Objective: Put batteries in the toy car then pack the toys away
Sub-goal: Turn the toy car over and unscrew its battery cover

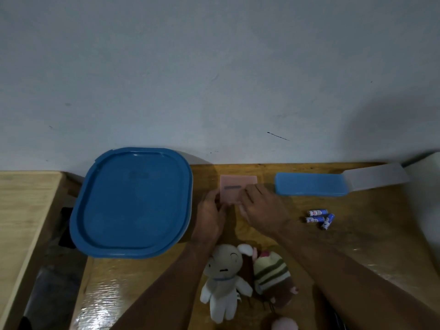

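Observation:
A pink toy car (234,186) lies on the wooden table (357,234), seemingly upside down with a dark slot showing on its flat pink face. My left hand (210,216) grips its left side and my right hand (260,209) rests on its right side with fingers on top. Three blue batteries (319,218) lie loose to the right of my right hand. Near the table's front edge lie a white plush rabbit (225,281) and a striped plush toy (272,277). A pink plush (284,323) peeks in at the bottom.
A large container with a blue lid (133,201) stands at the left, shut. A long blue case (310,184) lies at the back right, with a white box (376,176) behind it. A grey wall runs along the table's back. A lighter wooden surface (21,210) lies far left.

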The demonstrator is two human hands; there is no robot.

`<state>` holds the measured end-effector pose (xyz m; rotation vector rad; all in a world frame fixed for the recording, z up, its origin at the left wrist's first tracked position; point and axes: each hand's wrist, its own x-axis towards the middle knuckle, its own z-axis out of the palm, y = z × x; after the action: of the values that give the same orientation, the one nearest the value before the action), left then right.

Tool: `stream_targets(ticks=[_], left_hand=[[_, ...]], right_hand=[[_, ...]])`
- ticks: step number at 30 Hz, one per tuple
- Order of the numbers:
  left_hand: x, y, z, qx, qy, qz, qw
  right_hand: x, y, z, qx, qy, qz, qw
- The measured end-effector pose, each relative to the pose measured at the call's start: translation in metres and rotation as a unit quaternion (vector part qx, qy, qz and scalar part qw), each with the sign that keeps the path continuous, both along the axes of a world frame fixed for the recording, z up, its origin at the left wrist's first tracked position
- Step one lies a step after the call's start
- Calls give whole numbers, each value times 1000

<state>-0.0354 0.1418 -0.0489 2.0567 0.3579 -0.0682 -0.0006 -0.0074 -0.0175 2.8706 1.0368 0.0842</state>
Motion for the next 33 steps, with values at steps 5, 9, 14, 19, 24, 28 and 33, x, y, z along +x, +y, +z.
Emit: stream_targets(ticks=[5, 9, 14, 19, 24, 28, 33], left_hand=[[1, 0, -1, -17, 16, 2, 1000], [2, -1, 2, -10, 11, -2, 1000], [2, -2, 3, 13, 16, 5, 1000], [3, -2, 2, 37, 12, 2, 999], [2, -1, 1, 56, 1, 2, 998], [3, -3, 4, 59, 5, -2, 998], [-2, 0, 4, 55, -1, -14, 998]], right_hand=[[3, 11, 5, -133, 3, 67, 989], [6, 15, 9, -177, -49, 120, 976], [7, 8, -1, -133, -72, 115, 982], [15, -5, 3, 37, -73, 55, 995], [27, -9, 2, 152, 0, -43, 987], [32, -3, 3, 316, 131, -178, 923], [42, 7, 13, 434, 183, -315, 824]])
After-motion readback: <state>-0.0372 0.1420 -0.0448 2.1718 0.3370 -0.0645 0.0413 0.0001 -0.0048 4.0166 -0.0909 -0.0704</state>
